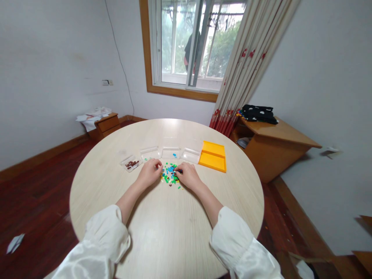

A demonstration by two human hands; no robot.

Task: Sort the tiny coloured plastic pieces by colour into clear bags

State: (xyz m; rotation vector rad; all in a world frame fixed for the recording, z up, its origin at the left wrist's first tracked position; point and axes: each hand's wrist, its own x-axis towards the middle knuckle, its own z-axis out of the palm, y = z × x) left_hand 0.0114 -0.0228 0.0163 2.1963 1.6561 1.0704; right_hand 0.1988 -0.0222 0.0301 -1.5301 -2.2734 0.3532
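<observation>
A loose pile of small building bricks [169, 175] in green, blue, yellow, white and brown lies on the round table [174, 224]. At the pile's left edge is my left hand [148, 173], its thumb and fingers drawn together; a small dark bit shows at the fingertips, too tiny to name. From the right, my right hand [189, 175] reaches over the pile with bent fingers closed at its edge. Something dark sits under those fingertips, and its kind is hidden. Just beyond my left hand stands a clear box [126, 159] with brown bricks inside.
Three more clear boxes line the far side: one with a little green [150, 152], one with blue pieces [166, 154], and another [190, 155]. An open yellow case [213, 162] lies to their right. A wooden cabinet [279, 135] stands beyond the table. Outside the window is a person [188, 50].
</observation>
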